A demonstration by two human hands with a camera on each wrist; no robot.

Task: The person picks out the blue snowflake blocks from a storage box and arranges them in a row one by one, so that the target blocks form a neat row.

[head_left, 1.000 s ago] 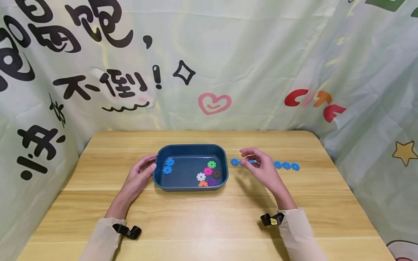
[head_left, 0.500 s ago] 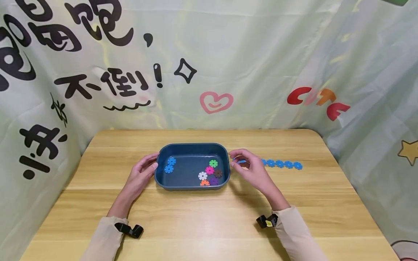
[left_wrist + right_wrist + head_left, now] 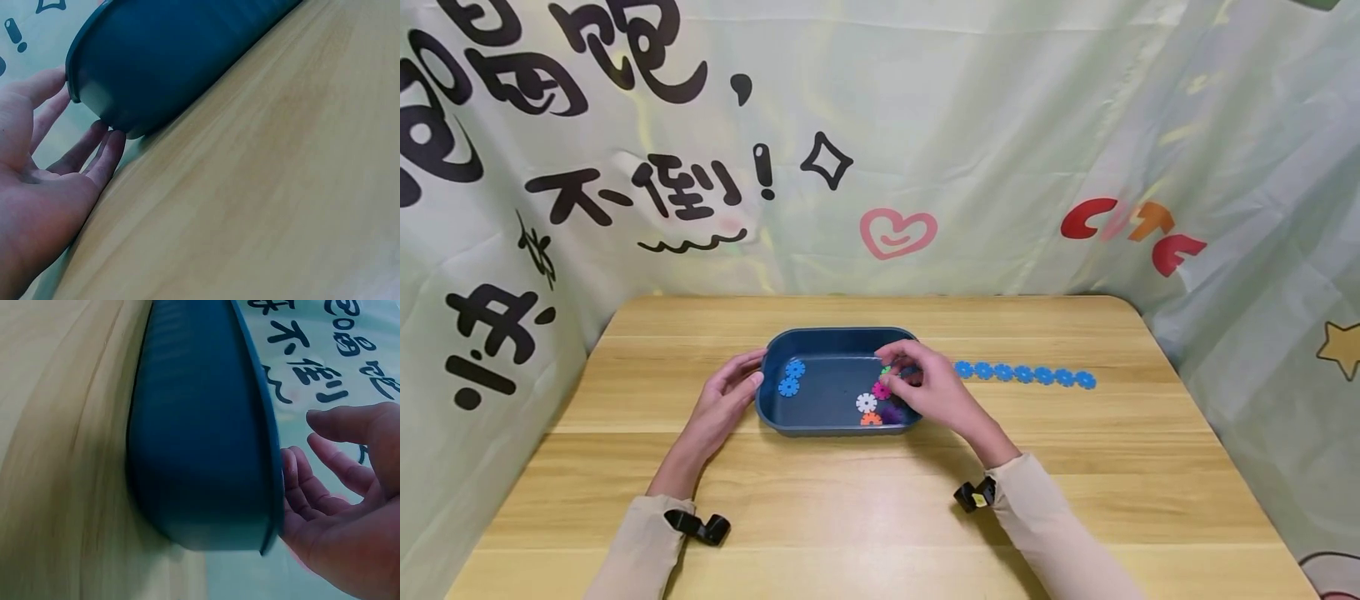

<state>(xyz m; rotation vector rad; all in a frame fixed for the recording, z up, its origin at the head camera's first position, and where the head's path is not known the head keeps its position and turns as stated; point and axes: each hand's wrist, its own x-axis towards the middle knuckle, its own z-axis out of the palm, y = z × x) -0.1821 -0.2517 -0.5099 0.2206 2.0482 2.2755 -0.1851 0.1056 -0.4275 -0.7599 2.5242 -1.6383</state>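
Note:
A dark blue rectangular tray (image 3: 820, 430) stands on the table in the head view. My left hand (image 3: 721, 408) rests against its left end, and in the left wrist view the fingers (image 3: 111, 153) touch the tray's outer wall. Over the tray's right end hovers my right hand (image 3: 936, 390), thumb and fingers apart with nothing between them in the right wrist view. Two blue notched discs (image 3: 788, 387) lie at the tray's left. Near its right end are a white disc (image 3: 866, 403), a pink disc (image 3: 880, 390), an orange disc (image 3: 871, 419), plus partly hidden green and purple ones.
To the right of the tray, a row of several blue notched discs (image 3: 1023, 373) runs across the wooden table (image 3: 820, 517). A printed curtain (image 3: 1000, 150) hangs behind the table and at both sides.
My right hand has moved left from above the row of blue discs to over the tray's right end. The whole row now shows. My left hand stays at the tray.

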